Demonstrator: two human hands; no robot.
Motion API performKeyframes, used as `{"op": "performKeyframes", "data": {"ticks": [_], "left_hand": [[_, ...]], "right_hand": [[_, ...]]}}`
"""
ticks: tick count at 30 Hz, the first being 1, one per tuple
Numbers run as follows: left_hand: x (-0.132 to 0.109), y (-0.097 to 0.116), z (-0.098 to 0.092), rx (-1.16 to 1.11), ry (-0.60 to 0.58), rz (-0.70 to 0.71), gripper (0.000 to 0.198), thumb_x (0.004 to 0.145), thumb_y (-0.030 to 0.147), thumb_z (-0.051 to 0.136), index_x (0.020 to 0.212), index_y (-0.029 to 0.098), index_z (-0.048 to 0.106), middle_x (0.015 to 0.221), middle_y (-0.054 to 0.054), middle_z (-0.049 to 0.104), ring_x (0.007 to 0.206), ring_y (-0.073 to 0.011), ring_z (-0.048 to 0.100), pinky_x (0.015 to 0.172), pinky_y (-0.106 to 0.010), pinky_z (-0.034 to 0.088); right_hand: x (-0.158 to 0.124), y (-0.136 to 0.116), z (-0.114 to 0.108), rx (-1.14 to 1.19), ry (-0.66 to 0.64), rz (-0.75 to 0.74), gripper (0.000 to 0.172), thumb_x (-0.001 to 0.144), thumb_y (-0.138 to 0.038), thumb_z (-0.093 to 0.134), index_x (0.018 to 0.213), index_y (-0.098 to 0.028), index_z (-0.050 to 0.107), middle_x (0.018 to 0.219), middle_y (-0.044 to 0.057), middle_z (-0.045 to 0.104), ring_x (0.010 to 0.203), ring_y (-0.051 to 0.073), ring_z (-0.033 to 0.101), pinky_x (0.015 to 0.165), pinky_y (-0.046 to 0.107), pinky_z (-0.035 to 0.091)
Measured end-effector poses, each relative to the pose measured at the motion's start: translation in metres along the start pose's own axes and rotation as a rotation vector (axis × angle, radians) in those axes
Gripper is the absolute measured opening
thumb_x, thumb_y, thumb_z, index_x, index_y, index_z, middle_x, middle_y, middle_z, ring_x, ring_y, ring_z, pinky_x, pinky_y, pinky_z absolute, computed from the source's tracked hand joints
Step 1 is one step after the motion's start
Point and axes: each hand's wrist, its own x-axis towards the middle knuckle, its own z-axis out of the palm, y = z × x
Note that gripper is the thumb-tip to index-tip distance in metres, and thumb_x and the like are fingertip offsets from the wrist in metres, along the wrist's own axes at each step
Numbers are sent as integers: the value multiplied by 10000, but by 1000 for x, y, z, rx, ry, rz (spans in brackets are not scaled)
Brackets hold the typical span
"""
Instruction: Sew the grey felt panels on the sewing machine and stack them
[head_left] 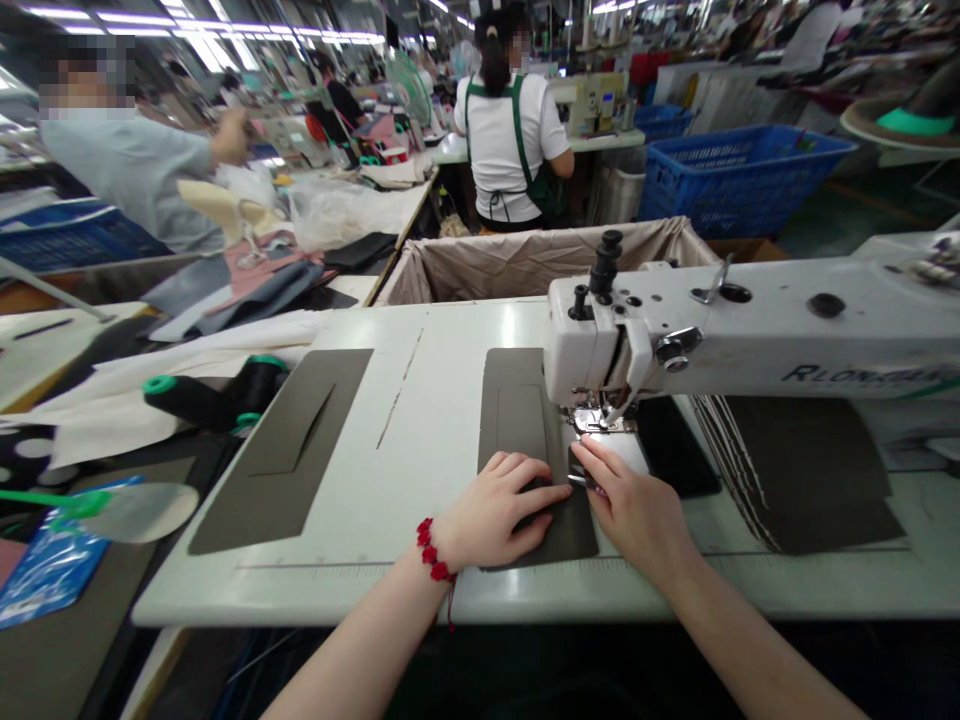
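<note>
Some pressure from your spread left hand [499, 505] should hold the grey-brown panel [516, 420] flat beside the sewing machine [750, 330], while your right hand [636, 508], gripping what look like thread snips [579, 481], should angle them clear.

panel [517, 410]: matt, smooth | tabletop [435, 430]: glossy, smooth | needle plate [589, 421]: shiny metal | basket [735, 175]: plastic

Sewing workshop; sewing machine [750, 325], black thread spools [199, 402], aproned co-worker [499, 140]
</note>
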Motion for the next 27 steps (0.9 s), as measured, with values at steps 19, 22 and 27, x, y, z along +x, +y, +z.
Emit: {"op": "performKeyframes", "data": {"ticks": [19, 22, 27], "left_hand": [[-1, -6, 2, -29, 127, -117, 409, 930, 268, 459, 1336, 269, 505, 1343, -36, 551, 1230, -226, 492, 1047, -420, 387], [-1, -9, 6, -13, 115, -124, 440, 921, 278, 483, 1361, 271, 483, 1401, -27, 508, 1301, -234, 439, 1089, -435, 356], [1, -12, 10, 32, 91, -136, 511, 926, 305, 491, 1426, 265, 394, 1483, -12, 414, 1384, -216, 344, 1168, -438, 251]], "right_hand": [[0, 0, 1, 4, 8, -3, 520, 896, -188, 420, 1408, -281, 429, 1467, 4, 442, 939, 169, 673, 675, 293, 555], [0, 0, 1, 1, 14, 0, 526, 894, -195, 427, 1412, -284, 426, 1461, 10, 449, 925, 171, 676, 667, 292, 555], [0, 1, 2, 9, 17, -10, 539, 884, -169, 433, 1410, -286, 422, 1473, -12, 432, 970, 168, 665, 671, 281, 548]]}}
